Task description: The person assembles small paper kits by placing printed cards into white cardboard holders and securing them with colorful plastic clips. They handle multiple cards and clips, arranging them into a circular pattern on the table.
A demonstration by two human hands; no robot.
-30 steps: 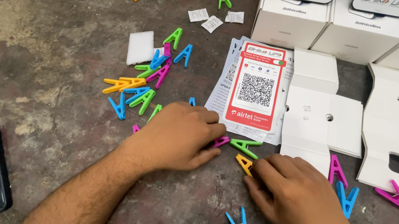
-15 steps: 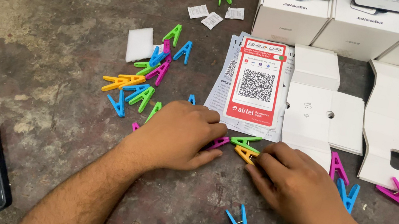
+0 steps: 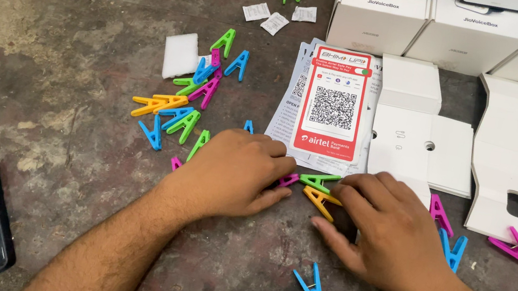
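On the bench (image 3: 38, 97), between flat left hand (image 3: 234, 173) over a pink clip (image 3: 288, 179) and right hand (image 3: 391, 232) with fingers curled by green clip (image 3: 319, 180) and orange clip (image 3: 321, 202): best pinched slowly, one at a time.

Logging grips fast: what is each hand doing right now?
Left hand: palm down, fingertips on a pink clip; no closed grip.
Right hand: fingers at the orange clip; grip cannot be told.
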